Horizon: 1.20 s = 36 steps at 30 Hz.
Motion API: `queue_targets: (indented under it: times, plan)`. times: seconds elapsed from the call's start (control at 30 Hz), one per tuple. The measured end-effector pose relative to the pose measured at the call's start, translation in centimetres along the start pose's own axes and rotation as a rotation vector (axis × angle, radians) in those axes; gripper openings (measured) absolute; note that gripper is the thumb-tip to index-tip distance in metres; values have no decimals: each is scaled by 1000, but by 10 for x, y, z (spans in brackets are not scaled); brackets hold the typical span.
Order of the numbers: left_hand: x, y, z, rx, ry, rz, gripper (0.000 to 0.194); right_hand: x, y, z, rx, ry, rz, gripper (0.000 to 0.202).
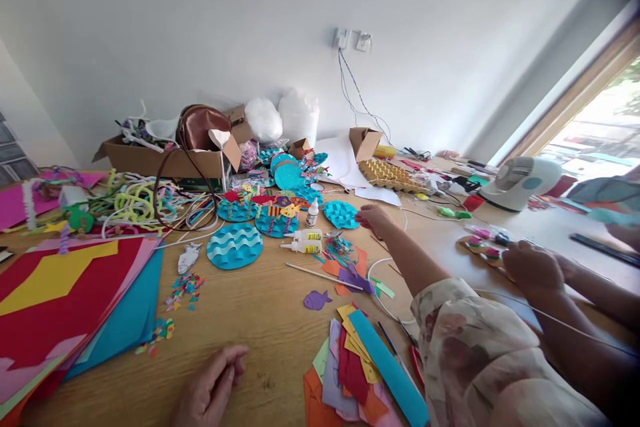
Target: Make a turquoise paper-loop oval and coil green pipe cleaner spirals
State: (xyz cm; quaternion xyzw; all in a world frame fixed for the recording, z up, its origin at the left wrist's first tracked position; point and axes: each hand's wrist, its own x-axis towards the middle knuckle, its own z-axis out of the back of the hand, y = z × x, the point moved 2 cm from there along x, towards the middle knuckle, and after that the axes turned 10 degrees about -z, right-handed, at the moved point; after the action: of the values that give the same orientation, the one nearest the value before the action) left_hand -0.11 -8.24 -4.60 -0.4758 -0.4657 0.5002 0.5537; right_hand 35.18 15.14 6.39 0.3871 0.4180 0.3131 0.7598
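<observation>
My right hand [375,220], in a floral sleeve, reaches forward with its fingers pinched at the right edge of a round blue wavy paper disc [341,214]. My left hand [213,380] rests on the table at the bottom with its fingers curled together and nothing visible in them. Left of the disc stands a small glue bottle [313,212]; two more glue bottles [306,246] lie in front of it. Nearer to me are a purple paper fish [317,300] and purple paper scraps [356,280]. Another blue disc [235,245] with pale wavy strips lies at the left.
Coloured paper sheets [50,320] cover the left side, below a heap of pipe cleaners [135,197]. Paper pieces [350,360] and scissors [416,360] lie before me. At the right are another person's hands [535,267], a white fan [520,183] and a cable [371,273].
</observation>
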Motion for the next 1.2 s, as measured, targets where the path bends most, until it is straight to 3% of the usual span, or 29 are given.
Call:
queue_targets:
  times: [0.13, 0.27, 0.3, 0.37, 0.43, 0.53, 0.67, 0.9, 1.03, 1.2]
  plan:
    - [-2, -9, -1, -180, -61, 8, 17, -60, 38, 6, -96, 20, 149, 19]
    - [-2, -33, 3, -732, -169, 143, 26, -138, 69, -3, -156, 123, 365, 21]
    - [-2, -40, 5, -871, -148, 178, 29, -158, 71, -8, -195, 168, 421, 21]
    - [-3, -52, 9, -1049, -138, 193, 33, -200, 68, -22, -483, 301, 685, 20]
    - [-5, -58, 13, -1144, -135, 183, 36, -237, 54, -38, -783, 349, 895, 20]
    - [-10, -59, 18, -1213, -135, 178, 37, -271, 23, -59, -1038, 390, 1039, 22]
    - [-17, -62, 33, -1240, -177, 182, 36, -280, -6, -73, -1131, 484, 1058, 24]
    - [-24, -72, 60, -1246, -344, 198, 43, -270, -39, -67, -1061, 432, 912, 27]
    - [-24, -70, 57, -1258, -310, 196, 44, -271, -71, -66, -1090, 373, 806, 27]
    - [-22, -65, 47, -1264, -276, 264, 41, -274, -109, -67, -1064, 427, 633, 27]
